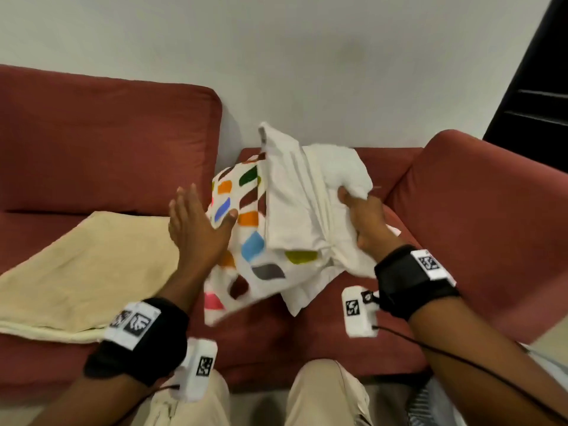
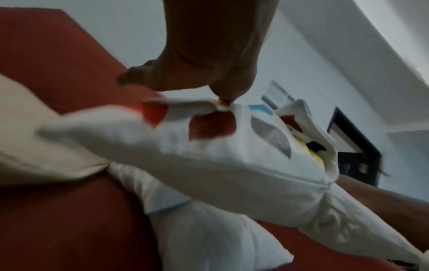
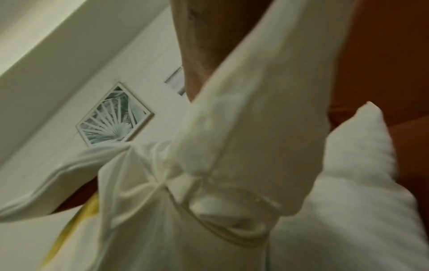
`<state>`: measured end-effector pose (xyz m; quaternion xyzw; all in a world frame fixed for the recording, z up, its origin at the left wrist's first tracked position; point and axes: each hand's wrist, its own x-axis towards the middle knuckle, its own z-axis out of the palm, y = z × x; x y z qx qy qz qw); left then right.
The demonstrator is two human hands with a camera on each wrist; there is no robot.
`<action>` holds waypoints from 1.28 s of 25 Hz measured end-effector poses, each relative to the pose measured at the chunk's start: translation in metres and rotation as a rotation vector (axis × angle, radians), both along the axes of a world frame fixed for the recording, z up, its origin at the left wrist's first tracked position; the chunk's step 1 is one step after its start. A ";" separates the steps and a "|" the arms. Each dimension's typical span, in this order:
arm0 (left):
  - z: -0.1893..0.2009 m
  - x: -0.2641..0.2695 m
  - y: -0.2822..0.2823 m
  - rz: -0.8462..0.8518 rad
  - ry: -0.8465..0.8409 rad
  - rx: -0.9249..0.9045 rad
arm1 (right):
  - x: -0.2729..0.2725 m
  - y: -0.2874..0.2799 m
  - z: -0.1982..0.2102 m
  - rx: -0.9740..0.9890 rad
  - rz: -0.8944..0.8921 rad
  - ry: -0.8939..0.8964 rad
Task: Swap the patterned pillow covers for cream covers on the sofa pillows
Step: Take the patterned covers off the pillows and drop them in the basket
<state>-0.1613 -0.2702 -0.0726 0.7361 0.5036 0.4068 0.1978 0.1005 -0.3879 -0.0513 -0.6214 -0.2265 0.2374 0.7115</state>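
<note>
l hand (image 1: 196,229) flat on patterned cover (image 1: 242,241), r hand (image 1: 365,219) clutching white pillow (image 1: 335,170)

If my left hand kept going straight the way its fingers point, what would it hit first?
Probably the sofa backrest. The left hand is flat, with fingers aimed up and away over the seat; only its thumb touches the patterned cover. Depth is uncertain.

White fabric pillow cover with coloured leaf-shape patches (image 1: 246,241): crumpled, half pulled off, lifted above red sofa seat, one part turned inside out showing plain white side. White soft inner pillow (image 1: 338,170): top end out of cover, bunched, tilted toward sofa back. Flat cream fabric cover (image 1: 86,272): lies spread on seat cushion, left of patterned cover, slightly wrinkled.
</note>
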 end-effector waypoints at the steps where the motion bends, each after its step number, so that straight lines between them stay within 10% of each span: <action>1: -0.016 -0.001 -0.007 0.068 -0.071 -0.197 | -0.004 0.003 -0.017 -0.032 -0.025 0.116; 5: -0.098 -0.019 -0.011 -0.096 -0.652 -0.957 | -0.022 -0.012 -0.074 -0.058 -0.043 0.276; 11: -0.112 -0.020 0.010 0.162 -0.498 -0.679 | -0.042 -0.066 -0.121 -0.195 0.501 0.124; 21: -0.078 -0.044 0.072 0.298 -0.151 -0.292 | -0.055 -0.072 -0.111 -0.253 0.423 0.038; 27: -0.084 -0.094 0.114 0.379 -0.051 -0.240 | -0.023 -0.099 -0.111 -0.337 0.690 -0.013; 32: -0.128 -0.091 0.092 0.074 0.165 -0.279 | -0.001 -0.101 -0.145 -0.717 0.716 -0.262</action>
